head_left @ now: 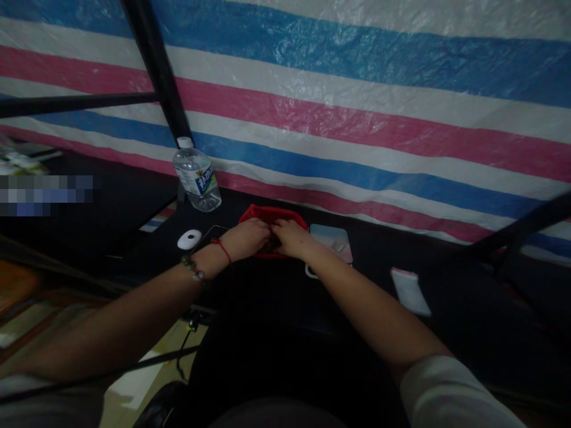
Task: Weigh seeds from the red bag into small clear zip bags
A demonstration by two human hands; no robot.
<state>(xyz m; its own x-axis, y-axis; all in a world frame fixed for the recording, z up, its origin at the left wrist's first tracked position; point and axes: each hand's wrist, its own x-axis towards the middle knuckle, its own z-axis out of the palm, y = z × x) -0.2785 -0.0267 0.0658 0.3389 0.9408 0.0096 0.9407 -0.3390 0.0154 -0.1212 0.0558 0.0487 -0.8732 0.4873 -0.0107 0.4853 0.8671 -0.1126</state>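
Red container (275, 212) under left hand (250, 236) and right hand (291, 237) alike.
Long axis crosswise; fingertips hidden, I can't tell either grip.

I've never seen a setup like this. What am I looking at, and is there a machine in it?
No machine here: these are a person's bare left hand and right hand, seen from a camera worn on their head, looking forward and down. Both reach into a red, open-topped container; whether they grip anything inside is hidden. Around it on the black tabletop are a clear plastic bottle with a white cap, a white oval object, a flat blue-and-pink square and a small white rectangular item.
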